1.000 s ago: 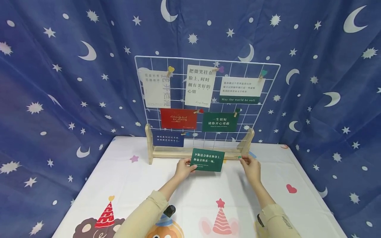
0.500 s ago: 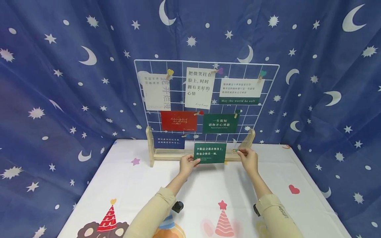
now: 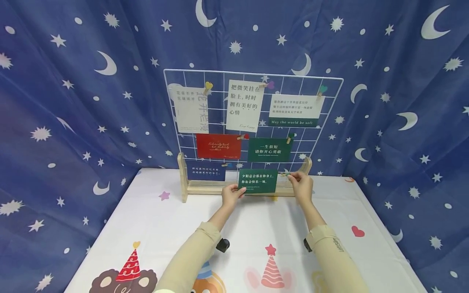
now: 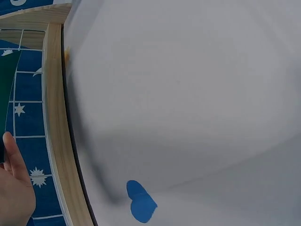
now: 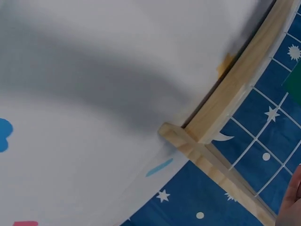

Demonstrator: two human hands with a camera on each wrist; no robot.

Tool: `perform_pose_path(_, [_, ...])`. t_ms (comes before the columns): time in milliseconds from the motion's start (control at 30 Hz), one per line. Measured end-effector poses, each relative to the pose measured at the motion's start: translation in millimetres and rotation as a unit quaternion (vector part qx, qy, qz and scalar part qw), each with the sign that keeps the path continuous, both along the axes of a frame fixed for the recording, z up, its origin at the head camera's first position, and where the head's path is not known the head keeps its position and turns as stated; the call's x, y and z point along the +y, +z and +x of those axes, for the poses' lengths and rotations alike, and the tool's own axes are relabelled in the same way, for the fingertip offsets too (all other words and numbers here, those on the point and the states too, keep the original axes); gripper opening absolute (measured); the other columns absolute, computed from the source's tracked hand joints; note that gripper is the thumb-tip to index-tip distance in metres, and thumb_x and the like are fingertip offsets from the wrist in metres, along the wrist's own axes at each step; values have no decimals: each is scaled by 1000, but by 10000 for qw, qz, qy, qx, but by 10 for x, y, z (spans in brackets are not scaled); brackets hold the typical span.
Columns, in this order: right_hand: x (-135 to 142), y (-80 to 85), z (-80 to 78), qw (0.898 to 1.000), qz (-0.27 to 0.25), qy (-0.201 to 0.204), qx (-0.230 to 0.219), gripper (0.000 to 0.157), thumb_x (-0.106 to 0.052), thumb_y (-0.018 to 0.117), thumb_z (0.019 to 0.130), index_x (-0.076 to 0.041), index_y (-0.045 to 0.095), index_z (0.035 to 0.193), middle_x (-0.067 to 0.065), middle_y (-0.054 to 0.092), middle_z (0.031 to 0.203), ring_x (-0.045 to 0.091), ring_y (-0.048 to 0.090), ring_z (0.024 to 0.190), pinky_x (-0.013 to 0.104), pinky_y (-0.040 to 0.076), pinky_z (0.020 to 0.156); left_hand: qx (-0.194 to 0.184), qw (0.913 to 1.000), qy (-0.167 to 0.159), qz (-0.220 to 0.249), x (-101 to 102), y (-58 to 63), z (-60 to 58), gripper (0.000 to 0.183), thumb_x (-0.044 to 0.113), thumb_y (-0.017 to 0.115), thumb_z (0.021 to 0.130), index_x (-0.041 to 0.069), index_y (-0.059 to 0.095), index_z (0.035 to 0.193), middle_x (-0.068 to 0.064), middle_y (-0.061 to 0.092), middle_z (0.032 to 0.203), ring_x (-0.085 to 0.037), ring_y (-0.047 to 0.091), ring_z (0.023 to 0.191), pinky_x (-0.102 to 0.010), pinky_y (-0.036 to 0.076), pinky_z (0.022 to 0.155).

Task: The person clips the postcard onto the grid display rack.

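Note:
A dark green card (image 3: 258, 181) with white writing is held upright before the lower right part of the white wire grid (image 3: 253, 74). My left hand (image 3: 231, 196) pinches its lower left corner between thumb and fingers; in the left wrist view only part of that hand (image 4: 17, 188) and a strip of the green card (image 4: 7, 94) show. At the card's upper right corner, my right hand (image 3: 302, 189) pinches a small wooden clothespin (image 3: 284, 174) with a green decoration, its tip right at the card's edge. The right wrist view catches just the edge of this hand (image 5: 290, 202).
Several cards hang clipped on the grid, among them a red card (image 3: 218, 146), a green card (image 3: 270, 150) and a blue card (image 3: 206, 171). A wooden base (image 3: 205, 190) carries the grid on the white tablecloth (image 3: 154, 228). A starry blue curtain (image 3: 80, 134) stands behind.
Both hands have moved up and forward to the grid, bringing the green card in front of it. The right hand with the clothespin has moved left to the card's upper right corner.

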State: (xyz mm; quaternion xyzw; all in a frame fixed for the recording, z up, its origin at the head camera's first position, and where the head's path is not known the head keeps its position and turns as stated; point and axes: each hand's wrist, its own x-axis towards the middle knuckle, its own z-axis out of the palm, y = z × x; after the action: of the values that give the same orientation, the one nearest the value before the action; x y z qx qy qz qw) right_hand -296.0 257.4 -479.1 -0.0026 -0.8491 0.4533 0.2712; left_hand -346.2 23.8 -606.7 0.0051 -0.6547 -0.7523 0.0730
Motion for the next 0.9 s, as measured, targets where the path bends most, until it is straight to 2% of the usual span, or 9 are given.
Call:
perform_pose_path(100, [-21, 29, -50, 9999, -105, 24, -93, 10, -2, 68, 83, 8, 67, 86, 25, 69, 82, 9, 59, 61, 6, 41, 53, 321, 9991, 70, 258, 39, -244, -185, 27, 17, 80, 73, -1, 69, 89, -11, 71, 73, -17, 70, 63, -27, 58, 58])
perform_pose_path(167, [-35, 49, -82, 9997, -177, 42, -151, 10, -1, 67, 83, 9, 67, 86, 26, 68, 83, 11, 61, 63, 6, 42, 53, -158, 9995, 246, 74, 59, 149, 24, 25, 9, 76, 78, -7, 68, 95, -21, 70, 81, -26, 71, 71, -35, 59, 68])
perform_pose_path(300, [-38, 96, -136, 9989, -382, -59, -260, 10, -1, 66, 85, 9, 67, 87, 28, 68, 84, 3, 57, 61, 6, 43, 51, -181, 9993, 319, 70, 77, 368, 122, 29, 11, 78, 76, -5, 68, 97, -20, 70, 81, -24, 71, 71, -33, 59, 67])
perform_pose_path(433, [-23, 114, -186, 9968, -696, -128, -368, 12, -1, 64, 86, 10, 66, 91, 28, 68, 88, -6, 53, 59, 7, 46, 52, 301, 9993, 99, 194, 80, -47, -166, 35, 18, 81, 72, -4, 69, 97, -9, 71, 76, -13, 69, 63, -23, 57, 56])
perform_pose_path(567, [-22, 99, -226, 9940, -947, -177, -517, 12, 0, 64, 86, 11, 66, 92, 29, 67, 90, -4, 54, 59, 10, 49, 55, -158, 9998, 99, 103, 121, -441, -463, 36, 15, 81, 72, -5, 68, 99, -15, 71, 80, -20, 71, 67, -29, 59, 60])
perform_pose_path(633, [-30, 86, -247, 9926, -1032, -204, -601, 12, 0, 65, 85, 10, 66, 92, 28, 68, 90, -4, 54, 58, 13, 51, 55, -193, 9993, 113, 298, 155, -926, -784, 40, 21, 84, 67, -1, 69, 97, -11, 71, 79, -18, 70, 66, -28, 59, 60])
perform_pose_path(767, [-72, 75, -281, 9900, -1232, -202, -650, 14, 1, 65, 85, 13, 66, 92, 30, 68, 89, -3, 56, 57, 13, 52, 55, -197, 9983, 177, 523, 188, -1585, -1234, 54, 31, 87, 60, 0, 68, 101, -12, 71, 83, -18, 71, 68, -30, 59, 60])
perform_pose_path(833, [-95, 81, -292, 9884, -1375, -205, -616, 14, 3, 65, 85, 14, 65, 93, 31, 67, 90, -3, 56, 56, 12, 51, 54, -197, 9980, 193, 561, 198, -1725, -1347, 60, 33, 87, 59, 0, 67, 105, -13, 71, 86, -18, 71, 69, -29, 59, 60])
perform_pose_path(900, [-115, 92, -305, 9869, -1500, -213, -560, 15, 4, 64, 85, 16, 65, 93, 33, 66, 92, -4, 56, 56, 11, 51, 55, -334, 9980, 246, 481, 211, -1637, -1328, 61, 30, 86, 62, -2, 65, 109, -15, 70, 89, -19, 71, 70, -30, 59, 61])
